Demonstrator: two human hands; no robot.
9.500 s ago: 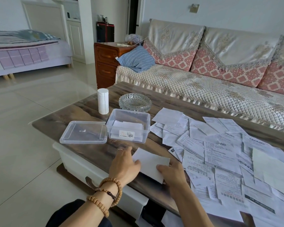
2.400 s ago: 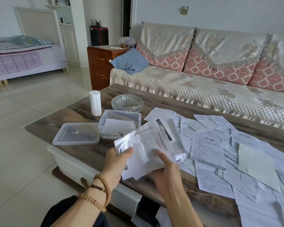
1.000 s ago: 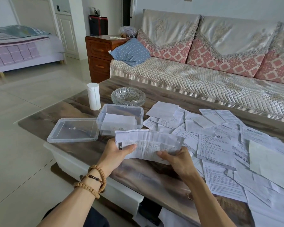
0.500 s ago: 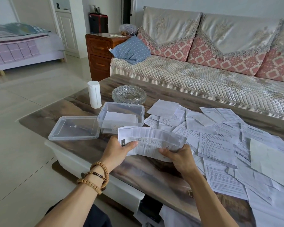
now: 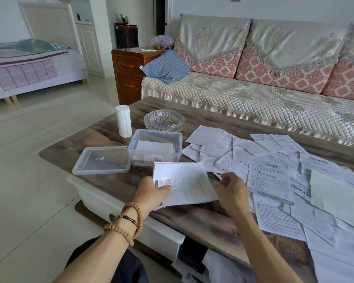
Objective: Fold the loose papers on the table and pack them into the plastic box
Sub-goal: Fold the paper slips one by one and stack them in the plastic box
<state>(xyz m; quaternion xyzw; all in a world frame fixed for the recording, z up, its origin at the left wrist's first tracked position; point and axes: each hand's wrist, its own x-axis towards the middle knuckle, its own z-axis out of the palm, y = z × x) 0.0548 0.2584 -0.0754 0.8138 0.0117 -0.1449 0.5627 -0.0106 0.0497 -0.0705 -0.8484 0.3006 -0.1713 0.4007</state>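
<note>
A folded white paper [image 5: 184, 182] is held tilted just above the table's near edge. My left hand [image 5: 151, 194] pinches its lower left edge with the thumb on top. My right hand [image 5: 230, 192] sits at its right edge with fingers curled; whether it grips the sheet is hidden. Just beyond stands the clear plastic box [image 5: 178, 147], open, with folded papers inside. Its lid [image 5: 102, 160] lies flat to the left. Several loose papers [image 5: 270, 178] cover the right half of the wooden table [image 5: 192, 217].
A white roll [image 5: 123, 121] and a glass ashtray [image 5: 165, 120] stand behind the box. A quilted sofa [image 5: 253, 99] runs along the table's far side. Tiled floor lies to the left, and more papers sit on the shelf under the table.
The wide printed sheet held between both hands has been folded over into a narrower piece. It now sits lower and closer to the table's near edge.
</note>
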